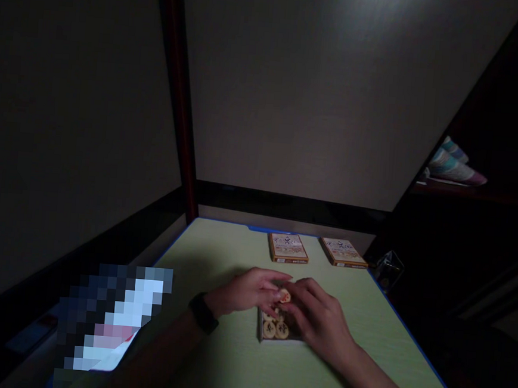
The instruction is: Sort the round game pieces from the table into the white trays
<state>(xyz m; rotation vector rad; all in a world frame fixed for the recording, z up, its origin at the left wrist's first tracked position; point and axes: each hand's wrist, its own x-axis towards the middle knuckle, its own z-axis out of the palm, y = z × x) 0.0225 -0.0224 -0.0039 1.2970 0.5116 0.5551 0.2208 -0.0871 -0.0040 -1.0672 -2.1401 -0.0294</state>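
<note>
Nearest are the two forearms, coming in from the bottom edge over the green table (pixel 227 365). The left one wears a dark band (pixel 205 313) at the wrist.

The hands meet over a small tray (pixel 260 331) near the table's middle. The tray holds pale round discs (pixel 275 329), and its right part is hidden under the right hand (pixel 318 319). That hand's fingers curl in and pinch one disc (pixel 284 296) with a red mark, held just above the tray's far end. The left hand (pixel 249 292) lies with fingers stretched and close together, tips against the same disc. Whether it grips or only steadies, I cannot tell.

The step in hand looks like handling a single disc at the tray. Moving it on calls for a light lift clear of the packed discs below, without nudging the tray.

There is bare table on all sides of the hands. The blue edge runs close on the right and further off on the left. Beyond the hands, well apart from them, two flat boxes (pixel 287 247) (pixel 343 252) lie side by side near the far edge. A glassy thing (pixel 387 269) sits just off the right corner. Behind stand a red post (pixel 179 98) and a plain wall (pixel 316 91).
</note>
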